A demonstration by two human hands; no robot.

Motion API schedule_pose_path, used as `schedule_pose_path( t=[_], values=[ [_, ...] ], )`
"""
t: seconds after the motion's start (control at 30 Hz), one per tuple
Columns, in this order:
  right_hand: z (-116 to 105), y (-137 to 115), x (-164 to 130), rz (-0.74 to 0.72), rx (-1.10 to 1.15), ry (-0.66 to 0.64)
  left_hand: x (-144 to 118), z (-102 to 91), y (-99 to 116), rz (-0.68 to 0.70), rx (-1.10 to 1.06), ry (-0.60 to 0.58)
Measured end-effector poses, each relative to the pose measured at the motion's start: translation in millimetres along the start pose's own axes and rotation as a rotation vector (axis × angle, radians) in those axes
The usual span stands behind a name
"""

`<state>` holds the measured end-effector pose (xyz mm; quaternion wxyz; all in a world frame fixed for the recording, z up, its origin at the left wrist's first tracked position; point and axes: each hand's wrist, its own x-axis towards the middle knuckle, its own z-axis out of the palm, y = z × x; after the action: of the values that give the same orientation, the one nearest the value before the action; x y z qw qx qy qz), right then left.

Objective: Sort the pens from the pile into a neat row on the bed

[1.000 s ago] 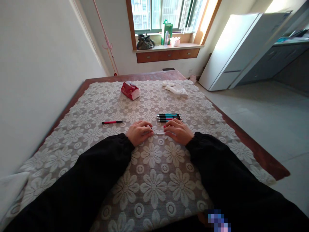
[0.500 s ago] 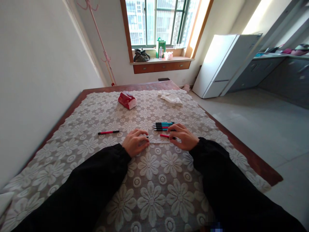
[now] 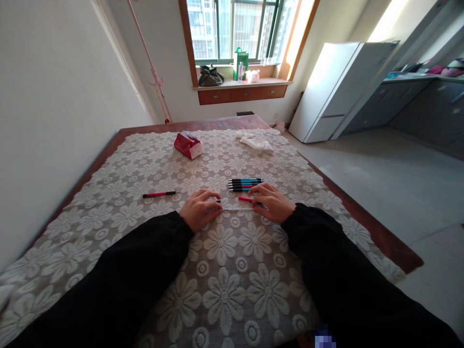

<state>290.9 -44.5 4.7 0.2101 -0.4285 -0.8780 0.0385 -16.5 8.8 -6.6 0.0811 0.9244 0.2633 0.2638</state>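
My left hand (image 3: 198, 210) rests on the lace tablecloth (image 3: 224, 241), fingers curled around the left end of a thin white pen refill (image 3: 235, 209). My right hand (image 3: 274, 203) pinches a red pen barrel (image 3: 245, 199) and touches the refill's right end. The two hands sit close together near the table's middle. Just beyond them lies a neat row of several pens (image 3: 245, 183), teal and red with black ends. A single red pen (image 3: 158, 194) lies apart to the left.
A red tissue pack (image 3: 187, 144) and a crumpled white cloth (image 3: 255, 141) lie at the far end of the wooden table (image 3: 377, 237). A white wall runs along the left. A white fridge (image 3: 337, 87) and a windowsill with bags stand beyond.
The red pen barrel has come into sight in my right hand, separated from the white refill lying between both hands. The camera view tilted upward slightly.
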Motion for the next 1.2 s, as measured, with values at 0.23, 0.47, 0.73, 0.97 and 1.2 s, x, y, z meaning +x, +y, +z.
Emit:
schedule_pose_path(
  t=[0.23,0.47,0.73,0.97,1.2],
  values=[
    [11,-6,2,0.046,0.006,0.056,0,0.7,0,0.002,0.011,0.009],
    [13,-4,2,0.040,0.006,0.058,2,-2.5,4,-0.046,-0.031,0.065],
    [14,-2,1,0.038,0.003,0.055,1,0.0,-1,-0.212,-0.054,-0.010],
    [14,-3,1,0.059,-0.001,0.032,6,-22.0,-14,-0.129,-0.142,-0.258],
    [14,-3,2,0.062,0.003,0.038,6,-27.0,-14,-0.103,-0.251,-0.305]
  ],
)
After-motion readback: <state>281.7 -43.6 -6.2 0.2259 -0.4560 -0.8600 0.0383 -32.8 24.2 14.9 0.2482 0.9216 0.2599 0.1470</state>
